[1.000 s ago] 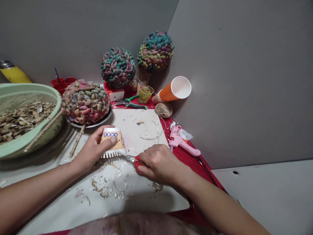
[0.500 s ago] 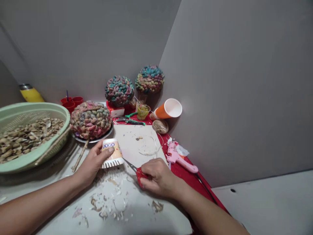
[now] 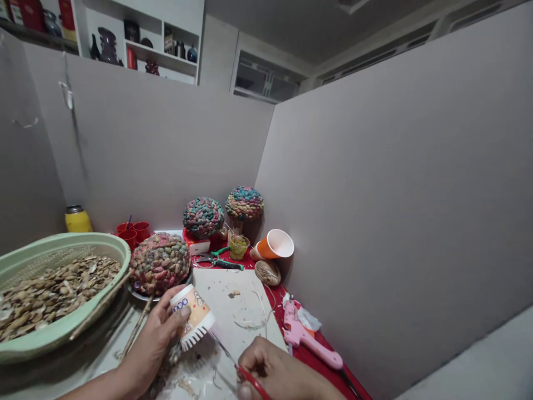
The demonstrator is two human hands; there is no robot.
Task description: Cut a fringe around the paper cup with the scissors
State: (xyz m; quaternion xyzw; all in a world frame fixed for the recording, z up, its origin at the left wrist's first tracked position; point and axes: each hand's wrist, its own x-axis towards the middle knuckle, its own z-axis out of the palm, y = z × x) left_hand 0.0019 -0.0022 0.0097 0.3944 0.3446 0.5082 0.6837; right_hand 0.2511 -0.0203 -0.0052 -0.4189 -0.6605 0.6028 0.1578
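Note:
A paper cup (image 3: pixel 195 312) with a printed side and a fringe of cut strips along its lower rim is tilted in my left hand (image 3: pixel 152 339), thumb on its side. My right hand (image 3: pixel 277 369) is closed round the red handles of the scissors (image 3: pixel 252 380). The scissor blades point up-left and reach the cup's right edge near the fringe; the tips are hard to make out. Below the cup, scraps lie on the white board (image 3: pixel 245 294).
At left stands a green basket (image 3: pixel 120 266) of shells, beside a shell-covered ball (image 3: pixel 160 264). Two more balls (image 3: pixel 203 216), green-handled pliers (image 3: pixel 227 264), an orange cup (image 3: pixel 270 247) and twine (image 3: pixel 267 273) are behind. A pink glue gun (image 3: pixel 310 341) lies right, near a grey partition.
The view has tilted up, showing shelves above the partition, and everything sits lower in the picture. The cup has turned, its fringe now slanting. The scissors appear more closed.

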